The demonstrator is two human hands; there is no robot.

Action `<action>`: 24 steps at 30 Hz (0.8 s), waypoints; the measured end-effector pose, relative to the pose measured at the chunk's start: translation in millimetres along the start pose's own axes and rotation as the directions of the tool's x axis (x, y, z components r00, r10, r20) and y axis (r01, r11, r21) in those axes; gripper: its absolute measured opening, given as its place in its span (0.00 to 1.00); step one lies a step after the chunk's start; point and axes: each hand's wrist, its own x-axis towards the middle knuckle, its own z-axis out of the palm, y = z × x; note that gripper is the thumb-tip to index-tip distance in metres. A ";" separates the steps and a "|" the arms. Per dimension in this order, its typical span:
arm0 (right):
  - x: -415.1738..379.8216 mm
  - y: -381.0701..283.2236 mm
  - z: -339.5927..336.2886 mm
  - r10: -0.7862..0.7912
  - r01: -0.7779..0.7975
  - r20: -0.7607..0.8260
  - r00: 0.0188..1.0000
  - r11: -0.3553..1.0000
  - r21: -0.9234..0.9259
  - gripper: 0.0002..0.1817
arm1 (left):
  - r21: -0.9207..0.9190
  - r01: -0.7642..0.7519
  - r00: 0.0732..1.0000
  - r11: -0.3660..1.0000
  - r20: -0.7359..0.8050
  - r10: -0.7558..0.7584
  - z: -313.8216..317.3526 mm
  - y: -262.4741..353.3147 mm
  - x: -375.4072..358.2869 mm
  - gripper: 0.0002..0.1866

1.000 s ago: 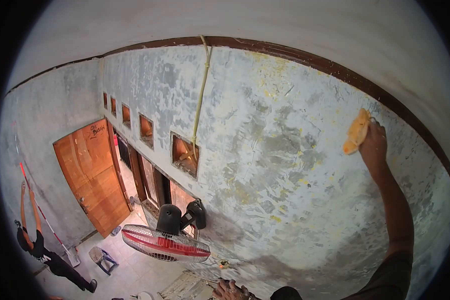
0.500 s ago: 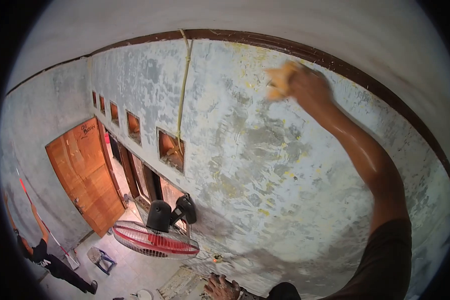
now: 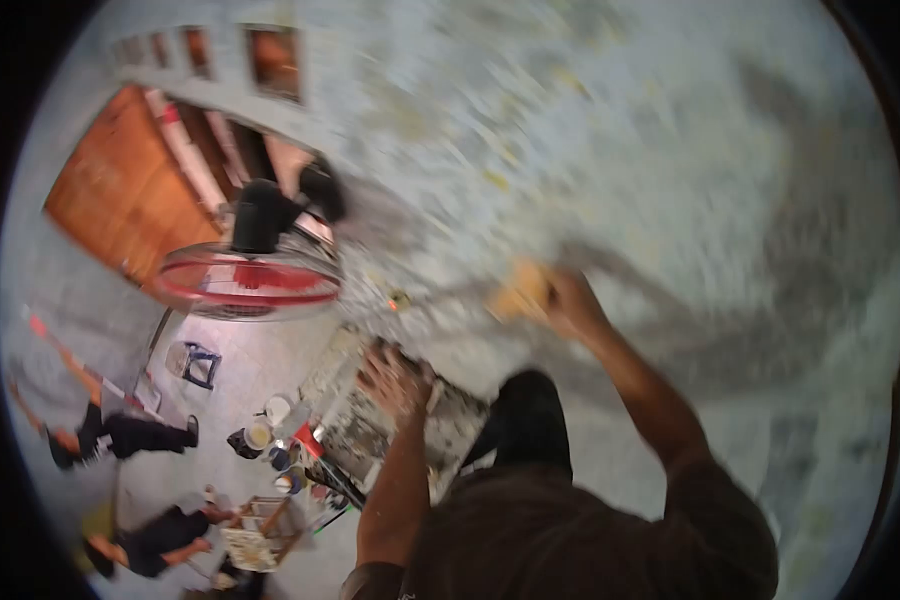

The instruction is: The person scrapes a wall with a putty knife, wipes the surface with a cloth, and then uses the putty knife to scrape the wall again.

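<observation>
In my right hand [image 3: 570, 303] is a crumpled yellow-orange cloth [image 3: 520, 291], blurred by motion and close against the mottled, patchy wall [image 3: 660, 200]. My right arm reaches out to the right of my body, bent upward. Lower and to the left, my left hand [image 3: 397, 383] has its fingers spread over the end of a dirty, paint-spattered board [image 3: 450, 415], near my dark-clothed knee [image 3: 532, 415]. Whitish dust or paint marks the back of that hand.
A wall fan [image 3: 250, 282] with a red ring juts out at left, by an orange wooden door [image 3: 125, 190]. Below are tubs [image 3: 258, 434], a blue-legged stool [image 3: 198, 364] and a wooden stool [image 3: 260, 535]. One person [image 3: 120, 432] holds a pole; another [image 3: 160, 540] is lower.
My right hand has come down the wall from near the brown top trim, still with the cloth. The view has tilted downward, showing my body and more floor.
</observation>
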 end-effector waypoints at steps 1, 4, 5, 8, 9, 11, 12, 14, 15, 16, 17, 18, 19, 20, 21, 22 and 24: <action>31.7 6.6 17.4 -0.120 0.084 0.070 0.990 0.917 0.389 0.04 | 0.076 -0.041 0.999 0.996 0.025 0.039 -3.7 1.3 0.7 0.30; 131.9 -64.5 59.8 -0.462 0.455 -0.003 0.887 0.873 0.178 0.12 | -0.100 -0.055 0.990 0.993 0.122 0.067 25.7 -13.3 1.1 0.28; 157.9 -100.8 58.7 -0.600 0.597 0.040 0.799 0.782 -0.179 0.15 | -0.051 -0.070 0.993 0.996 0.094 0.075 13.2 2.0 3.0 0.23; 335.9 -160.0 184.3 -0.510 0.407 -0.214 0.833 0.827 -0.388 0.17 | 0.100 -0.165 0.986 0.981 -0.017 0.168 16.9 3.1 4.8 0.23; 334.7 -142.9 184.5 -0.495 0.403 -0.152 0.855 0.821 -0.404 0.17 | 0.094 -0.171 0.985 0.981 -0.017 0.173 17.8 1.2 5.4 0.23; 344.2 -144.7 196.1 -0.439 0.386 -0.051 0.897 0.835 -0.393 0.18 | 0.104 -0.160 0.986 0.982 -0.020 0.163 14.7 -4.3 8.0 0.23; 341.3 -125.7 184.0 -0.409 0.369 -0.025 0.912 0.846 -0.384 0.19 | 0.098 -0.157 0.987 0.983 -0.025 0.160 15.4 -0.4 8.7 0.23; 318.4 -116.5 162.0 -0.339 0.320 0.022 0.941 0.862 -0.393 0.21 | 0.104 -0.136 0.989 0.985 -0.040 0.141 15.0 0.3 6.1 0.24; 297.8 -96.3 143.0 -0.287 0.266 0.006 0.958 0.881 -0.391 0.21 | 0.110 -0.128 0.990 0.986 -0.044 0.134 16.0 1.8 4.4 0.24; 280.3 -85.1 129.4 -0.255 0.230 -0.017 0.967 0.894 -0.384 0.22 | 0.120 -0.109 0.992 0.987 -0.057 0.116 17.8 3.8 2.3 0.24; 209.2 -60.6 100.7 -0.260 0.190 -0.164 0.952 0.918 -0.349 0.21 | 0.145 -0.087 0.994 0.986 -0.051 0.095 20.0 4.7 -1.5 0.24; 176.8 -23.1 103.6 -0.173 0.076 -0.333 0.927 0.955 -0.286 0.19 | 0.134 -0.081 0.996 0.988 -0.032 0.086 20.3 7.1 -3.8 0.24; 143.2 -1.4 114.5 -0.051 -0.038 -0.337 0.940 0.967 -0.253 0.14 | 0.118 -0.078 0.997 0.990 -0.002 0.079 14.7 1.2 -1.7 0.24; 95.3 14.4 116.3 0.016 -0.093 -0.394 0.919 0.980 -0.177 0.18 | 0.078 -0.069 0.998 0.995 0.019 0.067 12.3 1.8 2.0 0.24; 50.0 38.5 125.4 0.134 -0.145 -0.391 0.911 0.989 0.000 0.22 | 0.038 -0.057 0.998 0.998 0.040 0.056 9.9 2.4 5.6 0.24; 2.4 74.2 148.7 0.073 -0.154 -0.430 0.900 0.975 -0.158 0.24 | 0.023 -0.082 0.997 0.996 -0.011 0.082 8.0 4.1 5.8 0.25; -84.0 99.3 173.8 0.655 -0.675 -0.172 0.736 0.728 -0.119 0.19 | 0.039 -0.085 0.996 0.996 0.017 0.085 2.8 6.7 5.9 0.26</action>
